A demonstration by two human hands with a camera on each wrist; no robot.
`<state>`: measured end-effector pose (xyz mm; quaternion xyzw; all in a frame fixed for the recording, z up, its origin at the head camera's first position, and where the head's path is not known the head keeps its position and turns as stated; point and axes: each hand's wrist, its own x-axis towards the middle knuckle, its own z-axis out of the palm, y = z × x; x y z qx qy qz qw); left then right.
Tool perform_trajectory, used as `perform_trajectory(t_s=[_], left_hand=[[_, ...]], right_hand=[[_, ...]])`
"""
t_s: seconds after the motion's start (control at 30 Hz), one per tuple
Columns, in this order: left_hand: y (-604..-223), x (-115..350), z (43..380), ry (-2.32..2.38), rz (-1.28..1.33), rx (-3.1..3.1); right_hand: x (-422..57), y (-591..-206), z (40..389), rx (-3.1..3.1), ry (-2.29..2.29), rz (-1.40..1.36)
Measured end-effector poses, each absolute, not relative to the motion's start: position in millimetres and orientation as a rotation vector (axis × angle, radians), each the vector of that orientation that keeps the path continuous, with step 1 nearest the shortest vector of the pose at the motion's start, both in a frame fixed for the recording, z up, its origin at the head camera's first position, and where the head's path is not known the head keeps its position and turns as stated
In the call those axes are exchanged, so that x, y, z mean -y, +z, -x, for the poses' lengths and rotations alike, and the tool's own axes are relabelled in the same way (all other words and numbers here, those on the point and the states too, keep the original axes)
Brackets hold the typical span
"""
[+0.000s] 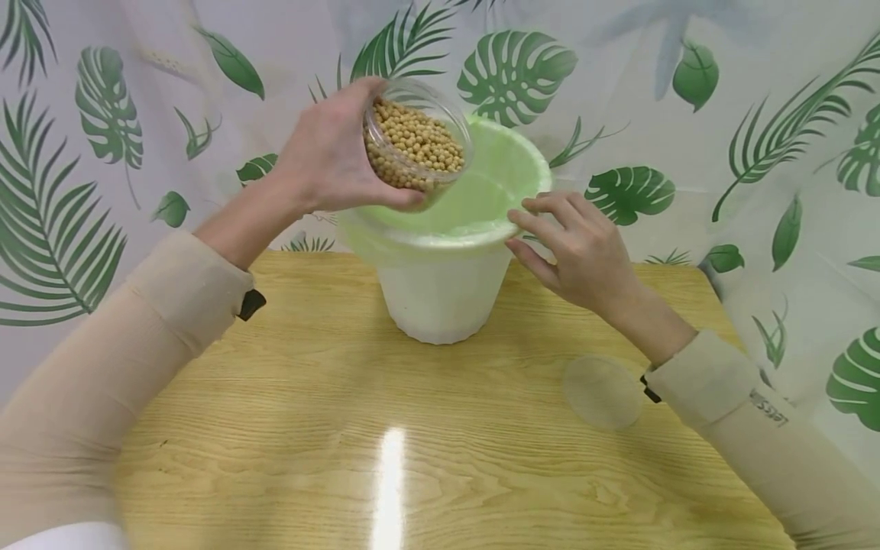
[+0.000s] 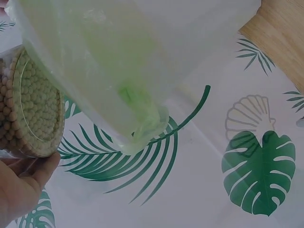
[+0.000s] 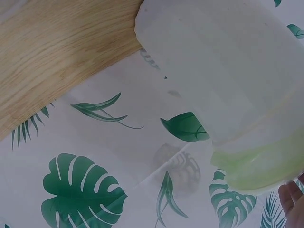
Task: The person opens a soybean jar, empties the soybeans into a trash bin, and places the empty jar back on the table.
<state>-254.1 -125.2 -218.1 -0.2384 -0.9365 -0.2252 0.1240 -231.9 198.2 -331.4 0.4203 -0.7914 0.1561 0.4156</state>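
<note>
My left hand [image 1: 337, 153] grips a clear plastic jar [image 1: 450, 114], its thumb along the near side. The jar is tilted, its mouth turned towards me over the bin, and holds many round yellow soybeans [image 1: 419, 141]. Below stands a white trash bin [image 1: 443, 294] lined with a light green plastic bag [image 1: 491, 191] folded over the rim. My right hand [image 1: 584, 244] holds the bin's right rim, fingertips on top and thumb below. In the left wrist view, the jar [image 2: 40, 104] is beside the hanging bag [image 2: 128, 99]. The bin's floor is hidden.
A clear round lid [image 1: 603, 392] lies flat on the wooden table [image 1: 309, 428], near my right sleeve. Behind the table hangs a white cloth [image 1: 639, 99] printed with green leaves, close to the bin.
</note>
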Motion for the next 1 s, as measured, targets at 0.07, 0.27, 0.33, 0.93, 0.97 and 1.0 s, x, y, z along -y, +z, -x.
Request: perform_trajectory(t_s=[0.07,0.27,0.33,0.93,0.97,1.0], left_hand=[[-220,123,258,-0.612,0.699,2.748],[-227,116,270,-0.513,0.764,2.785],[-229,114,273,-0.475,0.789,2.793],[-241,105,289,-0.105,0.894,2.738],[-241,105,290,-0.098,0.895,2.731],[-241,105,290,-0.089,0.896,2.727]], right_hand=[[-198,-331,232,1.990,0.391,-1.056],[-199,-331,232,1.996,0.378,-1.051],[-199,-330,232,1.995,0.378,-1.050],[-199,-333,234,1.992,0.388,-1.051],[-199,-333,234,1.990,0.392,-1.049],[-198,-333,234,1.990,0.395,-1.048]])
